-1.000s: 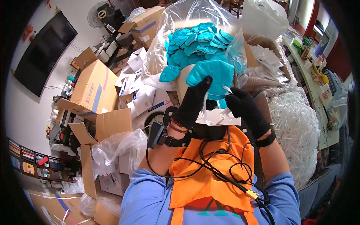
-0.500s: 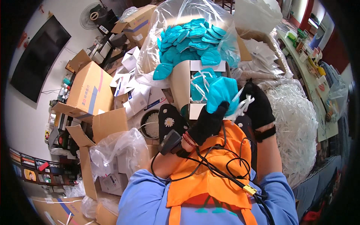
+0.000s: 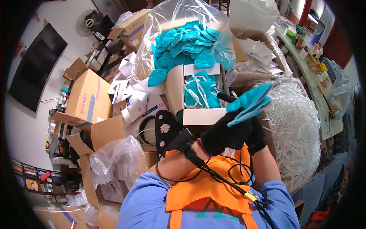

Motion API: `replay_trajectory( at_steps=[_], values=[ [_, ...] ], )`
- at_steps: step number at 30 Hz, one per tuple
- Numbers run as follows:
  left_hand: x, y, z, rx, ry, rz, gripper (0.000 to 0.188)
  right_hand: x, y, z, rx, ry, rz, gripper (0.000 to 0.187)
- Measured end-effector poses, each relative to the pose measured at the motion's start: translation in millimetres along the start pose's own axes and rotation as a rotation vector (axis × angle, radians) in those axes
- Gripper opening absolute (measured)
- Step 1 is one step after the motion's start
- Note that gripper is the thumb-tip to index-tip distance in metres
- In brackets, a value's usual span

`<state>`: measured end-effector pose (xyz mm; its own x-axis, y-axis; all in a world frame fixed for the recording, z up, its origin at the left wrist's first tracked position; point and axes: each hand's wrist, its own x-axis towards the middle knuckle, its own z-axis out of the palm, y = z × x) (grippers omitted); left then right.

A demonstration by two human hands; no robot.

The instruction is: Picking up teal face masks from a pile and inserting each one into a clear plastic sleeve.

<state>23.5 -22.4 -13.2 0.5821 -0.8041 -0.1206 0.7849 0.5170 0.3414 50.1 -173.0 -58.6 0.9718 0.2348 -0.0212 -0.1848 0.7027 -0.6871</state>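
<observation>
Both my hands wear black gloves and meet in front of me around a teal face mask (image 3: 249,101), folded and seen partly edge-on. My left hand (image 3: 225,133) grips its lower end, thumb side up. My right hand (image 3: 257,133) is close behind it, pressed to the mask, most of its fingers hidden; a black fingertip sticks out left of the mask. White straps (image 3: 230,152) hang below the hands. Just left and beyond stands an open white box (image 3: 204,117) holding several teal masks (image 3: 202,91) with white straps on top.
Behind the box, a clear plastic bag (image 3: 143,57) holds a heap of teal masks (image 3: 183,42). A large bundle of white straps (image 3: 293,129) lies at right. Cardboard boxes (image 3: 89,99) and small white cartons (image 3: 135,105) crowd the left. A black cable (image 3: 213,170) crosses my orange apron (image 3: 206,191).
The mask has come away from above the box, to the right and nearer me, turning from face-on to edge-on. My hands have drawn together. The view has shifted slightly.
</observation>
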Motion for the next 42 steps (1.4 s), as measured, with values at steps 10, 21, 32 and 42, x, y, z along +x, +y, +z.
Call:
replay_trajectory(
  at_steps=[10, 21, 32, 42],
  values=[
    [-46, 71, 2, 0.923, 0.050, 0.461, 0.045, 5, -54, 48, -0.422, 0.160, 0.060, 0.025],
    [-31, 75, 6, 1.017, 0.585, 0.554, 0.024, 3, -12, 41, -0.684, -0.107, 0.161, 0.043],
    [-32, 41, -44, 2.224, 0.408, 0.933, 0.034, -18, 0, 36, -0.413, 0.112, -0.129, 0.024],
    [-13, 6, -24, 1.435, 0.593, 0.799, 0.028, -11, -47, 32, -0.716, 0.059, -0.287, 0.032]
  ],
)
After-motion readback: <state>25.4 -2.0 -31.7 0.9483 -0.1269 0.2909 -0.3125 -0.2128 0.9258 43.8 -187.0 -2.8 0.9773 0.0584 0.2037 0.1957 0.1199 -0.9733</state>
